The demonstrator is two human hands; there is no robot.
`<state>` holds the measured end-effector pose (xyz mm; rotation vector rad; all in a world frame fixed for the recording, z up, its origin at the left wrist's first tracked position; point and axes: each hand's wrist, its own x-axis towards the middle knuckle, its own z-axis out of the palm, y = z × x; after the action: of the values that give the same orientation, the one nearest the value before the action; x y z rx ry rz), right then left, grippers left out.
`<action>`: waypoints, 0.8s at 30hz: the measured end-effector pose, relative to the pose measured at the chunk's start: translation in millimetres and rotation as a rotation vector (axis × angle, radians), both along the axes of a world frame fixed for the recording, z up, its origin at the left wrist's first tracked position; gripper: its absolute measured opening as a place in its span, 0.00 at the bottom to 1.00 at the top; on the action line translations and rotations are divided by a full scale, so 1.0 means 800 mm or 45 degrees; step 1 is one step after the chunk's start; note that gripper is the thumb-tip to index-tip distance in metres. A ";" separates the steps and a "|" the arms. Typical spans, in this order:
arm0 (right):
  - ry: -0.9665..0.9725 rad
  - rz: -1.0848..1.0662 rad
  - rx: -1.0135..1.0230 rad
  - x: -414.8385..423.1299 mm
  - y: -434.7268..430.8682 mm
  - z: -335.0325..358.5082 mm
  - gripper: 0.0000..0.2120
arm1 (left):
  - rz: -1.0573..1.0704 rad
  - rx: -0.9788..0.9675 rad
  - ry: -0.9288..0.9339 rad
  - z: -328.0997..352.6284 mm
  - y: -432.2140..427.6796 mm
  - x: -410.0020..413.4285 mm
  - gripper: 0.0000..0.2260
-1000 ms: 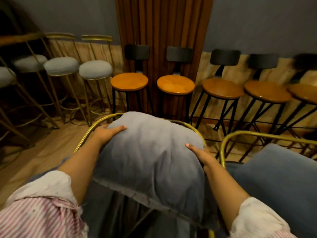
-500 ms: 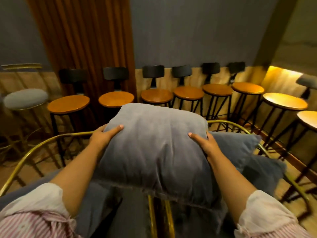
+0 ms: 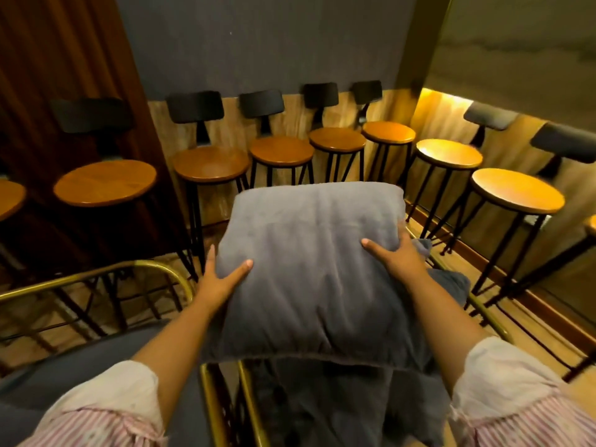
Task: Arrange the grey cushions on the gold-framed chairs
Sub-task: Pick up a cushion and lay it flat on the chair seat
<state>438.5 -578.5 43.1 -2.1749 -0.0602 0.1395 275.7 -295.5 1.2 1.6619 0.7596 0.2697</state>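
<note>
This looks like a bar or cafe seating area, not a home. Along the back wall, across the middle of the frame, stands a row of identical bar stools (image 3: 281, 151) w/ round wooden seats, small black backrests and thin black metal legs; more of the same stools (image 3: 517, 189) run down the right side. So many same stools in one line is typical for a commercial place. The wall (image 3: 267, 43) is dark grey above and light wood panel (image 3: 298, 114) below, w/ a warm hidden light strip (image 3: 448, 97) at upper right. At lower left are gold-framed chairs (image 3: 96, 275) w/ grey upholstery, on a wooden floor (image 3: 516, 304).
</note>
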 end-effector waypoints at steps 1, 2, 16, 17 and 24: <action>0.013 -0.012 -0.177 0.005 0.006 -0.010 0.50 | -0.121 0.033 0.116 -0.011 0.001 0.007 0.58; 0.003 -0.008 -0.342 0.009 0.015 -0.020 0.47 | -0.270 0.070 0.237 -0.024 -0.001 0.016 0.61; -0.254 0.004 -0.752 0.006 0.029 -0.056 0.38 | -0.619 0.421 0.746 -0.077 -0.042 0.063 0.50; -0.330 0.008 -0.766 -0.003 0.030 -0.051 0.36 | -0.623 0.427 0.733 -0.074 -0.044 0.056 0.49; -0.407 0.308 -0.898 -0.099 0.052 -0.038 0.28 | -0.713 0.575 0.534 -0.031 -0.066 -0.070 0.33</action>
<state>359.1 -537.2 12.7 -2.8709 -0.5255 -0.0667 219.4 -348.5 -23.7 2.3252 0.5212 -0.3397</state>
